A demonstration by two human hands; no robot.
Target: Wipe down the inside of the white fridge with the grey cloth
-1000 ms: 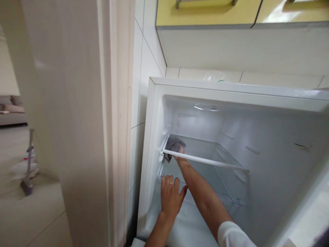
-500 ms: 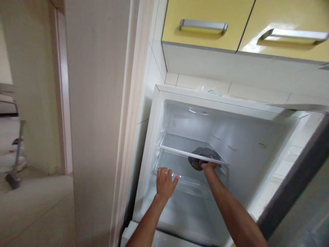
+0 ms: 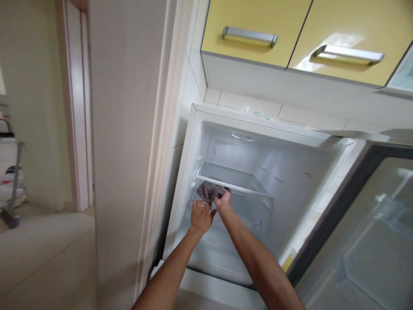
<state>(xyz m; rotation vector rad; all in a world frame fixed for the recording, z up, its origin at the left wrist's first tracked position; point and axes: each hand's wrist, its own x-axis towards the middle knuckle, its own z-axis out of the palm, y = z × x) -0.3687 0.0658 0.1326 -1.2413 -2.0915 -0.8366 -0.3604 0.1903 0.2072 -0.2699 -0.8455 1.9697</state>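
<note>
At the far left a broom (image 3: pixel 10 217) stands beyond the door frame (image 3: pixel 129 129), well apart from my work; next comes my left hand (image 3: pixel 200 219), back upward, fingers side by side and thumb spread away, reaching into the refrigerator (image 3: pixel 290 159) just beside the cloth; whether those fingertips grip anything, or touch the cloth at all, I cannot tell, since they point away from me; the dark grey cloth (image 3: pixel 206 190) is bunched at the left part of the upper glass shelf (image 3: pixel 248 188), hanging at and below its front rim; my right hand (image 3: pixel 222 200) has it, fingers closed around its right end, though I cannot see whether the cloth presses on the rim or only hangs against it; to wipe well here, I judge, I should fold the loose bunch into a flat pad, lay it snugly along the rim and draw it rightward in one even stroke; pressing lightly matters, as a hard upward push could lift the shelf off its supports, so a steadying left hand would help; at the far right the refrigerator door (image 3: pixel 355 241) hangs open, leaving my right forearm room to swing.
</note>
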